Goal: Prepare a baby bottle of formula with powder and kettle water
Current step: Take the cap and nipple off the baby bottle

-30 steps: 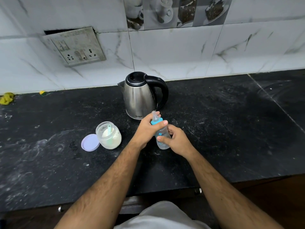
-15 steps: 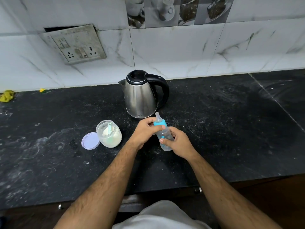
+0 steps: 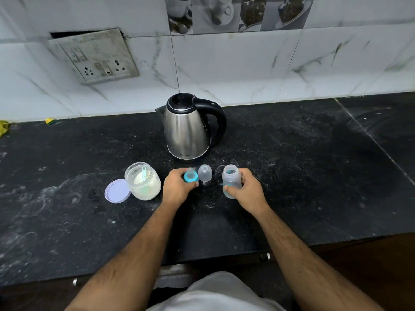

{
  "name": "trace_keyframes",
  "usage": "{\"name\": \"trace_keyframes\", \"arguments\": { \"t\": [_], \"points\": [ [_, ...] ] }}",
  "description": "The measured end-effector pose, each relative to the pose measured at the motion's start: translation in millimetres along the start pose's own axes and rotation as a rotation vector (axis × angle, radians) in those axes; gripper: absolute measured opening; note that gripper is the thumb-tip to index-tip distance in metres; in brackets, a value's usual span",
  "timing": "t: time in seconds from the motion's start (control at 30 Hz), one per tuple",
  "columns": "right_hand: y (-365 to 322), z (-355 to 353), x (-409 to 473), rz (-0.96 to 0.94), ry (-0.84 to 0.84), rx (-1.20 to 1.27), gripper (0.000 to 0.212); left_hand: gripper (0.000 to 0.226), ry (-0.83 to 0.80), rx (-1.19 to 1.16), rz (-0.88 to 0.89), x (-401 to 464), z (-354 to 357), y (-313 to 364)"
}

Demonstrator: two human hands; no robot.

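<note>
The clear baby bottle [image 3: 230,179] stands upright on the black counter with its mouth uncovered, and my right hand [image 3: 246,190] grips its side. My left hand [image 3: 177,188] holds the blue teat ring [image 3: 190,177] low at the counter, just left of a clear dome cap [image 3: 204,173] that stands on its own. Behind them is the steel kettle [image 3: 187,129], black lid shut, handle to the right. At the left an uncovered jar of white powder [image 3: 143,181] has a pale green scoop inside, and its lilac lid [image 3: 117,191] lies flat beside it.
The black stone counter [image 3: 314,176] is dusted with white powder. A tiled wall with a socket plate [image 3: 94,56] rises behind the kettle. A yellow scrap [image 3: 4,129] lies at the far left. The counter's front edge runs just before my body.
The blue teat ring has come off the bottle: my left hand carried it left and down to the counter. My right hand shifted the bottle to the right. The dome cap now shows.
</note>
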State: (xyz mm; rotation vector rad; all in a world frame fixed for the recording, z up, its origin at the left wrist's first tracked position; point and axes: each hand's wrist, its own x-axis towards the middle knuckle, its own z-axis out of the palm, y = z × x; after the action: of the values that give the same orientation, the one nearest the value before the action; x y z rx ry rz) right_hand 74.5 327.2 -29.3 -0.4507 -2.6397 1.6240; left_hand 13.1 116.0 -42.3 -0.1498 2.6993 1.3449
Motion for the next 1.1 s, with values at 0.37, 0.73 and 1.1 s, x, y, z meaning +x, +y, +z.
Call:
{"name": "trace_keyframes", "arguments": {
  "t": [0.37, 0.73, 1.1],
  "points": [
    [-1, -2, -3, -0.012, -0.024, -0.006, 0.046, 0.053, -0.037, 0.181, 0.009, 14, 15, -16],
    [-2, -1, -7, -0.034, -0.055, 0.004, 0.046, 0.076, 0.002, 0.111, 0.026, 1, 14, -19],
    [-11, 29, -11, -0.126, -0.188, -0.072, 0.055, 0.033, 0.066, -0.152, 0.09, -63, -3, -41]
  ]
}}
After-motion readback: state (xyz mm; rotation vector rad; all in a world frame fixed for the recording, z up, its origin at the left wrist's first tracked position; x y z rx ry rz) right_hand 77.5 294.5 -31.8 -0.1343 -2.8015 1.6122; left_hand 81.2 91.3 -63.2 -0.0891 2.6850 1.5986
